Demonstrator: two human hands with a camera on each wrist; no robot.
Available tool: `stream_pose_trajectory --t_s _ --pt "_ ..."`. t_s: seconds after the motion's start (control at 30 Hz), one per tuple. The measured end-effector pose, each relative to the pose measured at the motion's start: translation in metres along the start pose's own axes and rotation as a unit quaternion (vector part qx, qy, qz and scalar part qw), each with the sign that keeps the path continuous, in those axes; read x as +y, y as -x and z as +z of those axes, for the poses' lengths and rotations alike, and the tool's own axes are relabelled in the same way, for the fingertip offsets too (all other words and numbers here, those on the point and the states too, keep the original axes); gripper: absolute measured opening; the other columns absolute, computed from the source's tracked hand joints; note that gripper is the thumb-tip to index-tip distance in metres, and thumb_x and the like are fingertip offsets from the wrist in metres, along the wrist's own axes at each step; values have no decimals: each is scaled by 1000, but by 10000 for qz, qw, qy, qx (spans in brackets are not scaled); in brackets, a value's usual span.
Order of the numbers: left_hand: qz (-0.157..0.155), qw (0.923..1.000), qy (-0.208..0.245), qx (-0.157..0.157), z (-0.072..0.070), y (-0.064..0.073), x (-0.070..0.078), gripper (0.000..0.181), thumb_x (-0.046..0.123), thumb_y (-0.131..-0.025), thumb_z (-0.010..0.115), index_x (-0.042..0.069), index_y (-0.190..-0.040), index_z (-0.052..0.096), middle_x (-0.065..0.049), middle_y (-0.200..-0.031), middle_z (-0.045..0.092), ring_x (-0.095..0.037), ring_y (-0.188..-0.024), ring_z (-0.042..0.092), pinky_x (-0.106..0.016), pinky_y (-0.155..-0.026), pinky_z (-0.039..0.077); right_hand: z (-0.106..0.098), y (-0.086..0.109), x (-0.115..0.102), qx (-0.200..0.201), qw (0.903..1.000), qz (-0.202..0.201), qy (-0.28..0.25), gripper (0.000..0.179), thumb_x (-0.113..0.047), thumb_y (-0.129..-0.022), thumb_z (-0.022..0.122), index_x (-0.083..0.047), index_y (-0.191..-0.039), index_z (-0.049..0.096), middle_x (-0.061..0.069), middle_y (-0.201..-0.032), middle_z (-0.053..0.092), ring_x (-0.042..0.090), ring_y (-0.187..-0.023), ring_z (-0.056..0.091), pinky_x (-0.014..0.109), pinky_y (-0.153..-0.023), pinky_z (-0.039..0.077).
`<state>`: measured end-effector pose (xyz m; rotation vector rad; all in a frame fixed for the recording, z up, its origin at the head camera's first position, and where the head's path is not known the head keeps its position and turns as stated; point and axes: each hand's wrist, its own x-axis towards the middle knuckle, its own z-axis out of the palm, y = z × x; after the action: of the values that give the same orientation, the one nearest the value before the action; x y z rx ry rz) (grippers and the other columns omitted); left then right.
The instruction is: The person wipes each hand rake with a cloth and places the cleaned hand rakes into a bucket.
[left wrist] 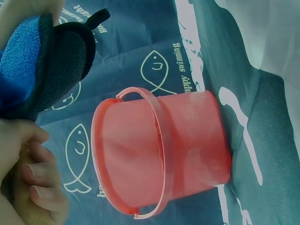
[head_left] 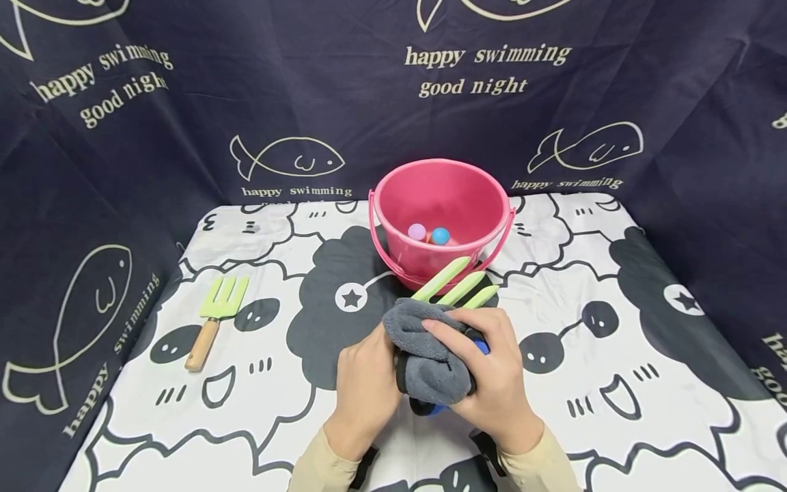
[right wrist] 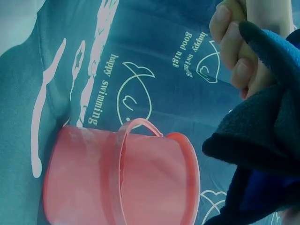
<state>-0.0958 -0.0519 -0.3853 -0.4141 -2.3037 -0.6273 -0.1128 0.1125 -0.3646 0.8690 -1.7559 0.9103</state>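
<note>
In the head view, my left hand (head_left: 367,379) grips the wooden handle of a toy garden fork. Its green tines (head_left: 445,281) point up and away, overlapping the bucket's lower front. My fingers (left wrist: 42,187) curl round that handle in the left wrist view. My right hand (head_left: 496,383) holds a grey and blue cloth (head_left: 436,352) with black edging, bunched against the fork just below the tines. The right wrist view shows the cloth's folds (right wrist: 253,124) close beside the left hand's fingers. Cloth and hands hide much of the fork.
Beyond the hands a pink bucket (head_left: 393,239) stands upright, its handle lowered at the front. Inside lie a purple ball (head_left: 417,232) and a blue ball (head_left: 440,236). A second green fork (head_left: 215,318) with a wooden handle lies to the left. Dark printed fabric (head_left: 369,102) hangs behind.
</note>
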Motion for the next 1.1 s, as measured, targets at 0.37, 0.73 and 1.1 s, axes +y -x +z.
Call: stream_pose_trajectory --t_s 0.37,0.73,1.1 --pt "49 10000 -46 11 -1 1 0 10 5 -82 67 11 -86 60 -2 -68 65 -19 -55 67 -35 -47 46 1 0 -1 52 10000 -19 36 39 -44 -95 68 -8 -107 77 20 -100 65 33 -89 56 39 -83 44" --pt "101 9999 -63 94 -1 -1 1 13 5 -80 68 12 -81 57 1 -64 60 -17 -52 64 -33 -45 44 1 -2 -1 156 9998 -87 86 37 -42 -96 67 -8 -106 77 20 -99 65 33 -87 57 40 -83 44" --pt "202 9996 -119 124 1 -2 4 17 10 -79 72 13 -91 61 6 -69 61 -12 -45 52 -29 -43 41 -5 -4 4 641 9971 197 367 38 -42 -96 67 -6 -101 78 23 -95 65 35 -83 57 35 -83 46"
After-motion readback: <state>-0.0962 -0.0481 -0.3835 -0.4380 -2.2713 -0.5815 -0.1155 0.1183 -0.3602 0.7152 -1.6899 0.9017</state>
